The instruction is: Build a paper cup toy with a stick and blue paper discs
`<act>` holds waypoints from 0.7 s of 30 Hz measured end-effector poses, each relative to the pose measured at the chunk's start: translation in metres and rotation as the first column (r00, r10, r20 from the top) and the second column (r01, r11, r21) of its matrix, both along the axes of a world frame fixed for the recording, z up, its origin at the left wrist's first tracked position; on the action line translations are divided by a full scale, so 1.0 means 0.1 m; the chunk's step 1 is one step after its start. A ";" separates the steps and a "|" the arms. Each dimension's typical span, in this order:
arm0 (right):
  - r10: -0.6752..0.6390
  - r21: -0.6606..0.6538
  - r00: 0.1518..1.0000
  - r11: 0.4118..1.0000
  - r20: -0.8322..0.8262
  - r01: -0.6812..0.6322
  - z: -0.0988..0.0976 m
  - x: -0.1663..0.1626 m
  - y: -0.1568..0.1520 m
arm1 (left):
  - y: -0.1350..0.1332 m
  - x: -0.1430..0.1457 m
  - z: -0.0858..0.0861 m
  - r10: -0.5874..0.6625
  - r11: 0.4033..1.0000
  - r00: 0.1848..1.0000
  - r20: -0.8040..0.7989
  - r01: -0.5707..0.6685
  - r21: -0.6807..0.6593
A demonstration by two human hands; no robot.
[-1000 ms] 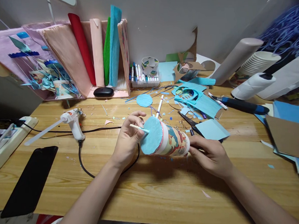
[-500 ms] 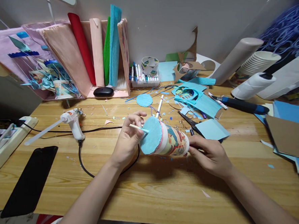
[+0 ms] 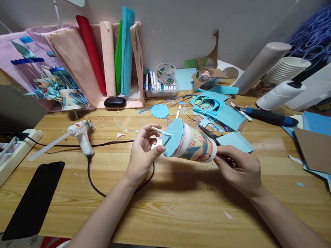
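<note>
A patterned paper cup (image 3: 196, 147) lies on its side in the air above the wooden table (image 3: 170, 198), its mouth covered by a light blue felt disc (image 3: 173, 137). My right hand (image 3: 239, 168) grips the cup's narrow base. My left hand (image 3: 143, 153) is closed around a thin white stick (image 3: 160, 131) with a blue tip that touches the felt disc, while the thumb presses the disc's lower edge.
A glue gun (image 3: 80, 134) with its black cord lies left of my hands, a black phone (image 3: 34, 199) nearer the front left. Scissors (image 3: 207, 130), blue paper scraps (image 3: 219, 111), a marker box (image 3: 160, 86), rolled felt sheets (image 3: 108, 56) and stacked cups (image 3: 287, 67) crowd the back.
The cup has risen and turned, its covered mouth now tilted up and to the left. Both hands moved up slightly with it, and the stick shifted right onto the disc's upper rim.
</note>
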State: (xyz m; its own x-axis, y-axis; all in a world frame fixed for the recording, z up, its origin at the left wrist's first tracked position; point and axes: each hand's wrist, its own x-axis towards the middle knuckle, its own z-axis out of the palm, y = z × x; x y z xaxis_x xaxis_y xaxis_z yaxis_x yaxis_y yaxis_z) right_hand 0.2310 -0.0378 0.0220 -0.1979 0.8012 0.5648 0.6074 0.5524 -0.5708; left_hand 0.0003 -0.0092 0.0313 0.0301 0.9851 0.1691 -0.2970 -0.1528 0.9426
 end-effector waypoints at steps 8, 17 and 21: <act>-0.022 0.051 0.994 0.999 0.107 0.016 -0.03 -0.01 0.02 | -0.03 0.01 0.09 0.146 0.989 0.977 -0.154 -0.144 0.026; -0.006 0.084 0.990 0.996 0.138 -0.005 -0.03 -0.01 0.03 | -0.01 0.02 0.09 0.195 0.980 0.965 -0.176 -0.199 -0.009; 0.001 0.036 0.993 0.999 0.119 -0.005 -0.05 0.01 0.05 | 0.01 0.02 0.07 0.198 0.977 0.965 -0.172 -0.209 -0.048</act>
